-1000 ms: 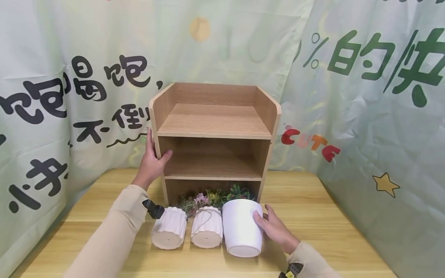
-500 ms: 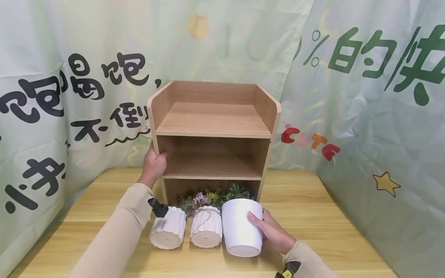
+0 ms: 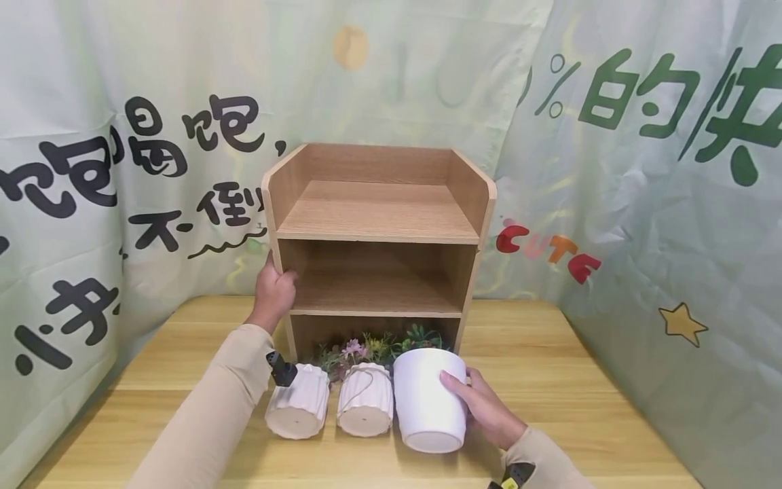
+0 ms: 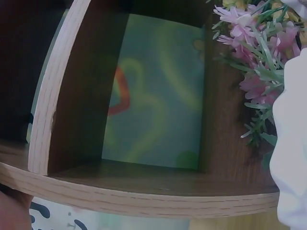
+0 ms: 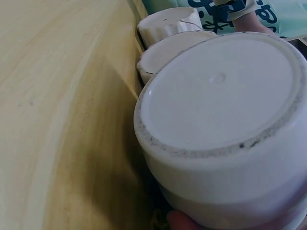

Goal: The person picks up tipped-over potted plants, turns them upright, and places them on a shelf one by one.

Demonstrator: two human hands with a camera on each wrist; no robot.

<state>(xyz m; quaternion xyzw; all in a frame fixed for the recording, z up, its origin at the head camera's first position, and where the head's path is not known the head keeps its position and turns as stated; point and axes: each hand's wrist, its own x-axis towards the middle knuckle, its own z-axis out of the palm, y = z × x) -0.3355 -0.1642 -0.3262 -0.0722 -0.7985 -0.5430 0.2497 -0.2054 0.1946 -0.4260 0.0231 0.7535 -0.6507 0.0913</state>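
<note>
My left hand (image 3: 273, 295) grips the left side panel of a wooden shelf unit (image 3: 375, 212), its thumb at the panel's front edge, level with the middle compartment. My right hand (image 3: 489, 411) holds a large smooth white flowerpot (image 3: 424, 404) by its right side, the thumb across its front. The pot tilts away, its base (image 5: 220, 96) filling much of the right wrist view. To its left lie two smaller ribbed white flowerpots, a middle one (image 3: 365, 401) with twine and a left one (image 3: 297, 404). Pink flowers (image 4: 254, 88) and green leaves (image 3: 421, 336) point into the lowest compartment.
The shelf stands on a pale wooden table (image 3: 568, 387), with a bare top shelf (image 3: 379, 210) and middle shelf (image 3: 373, 292). A printed cloth (image 3: 641, 224) hangs behind and along both sides.
The left hand's raised fingers have folded behind the shelf's side panel, gripping it. The right hand's thumb has settled lower on the large flowerpot, and its fingers have closed in.
</note>
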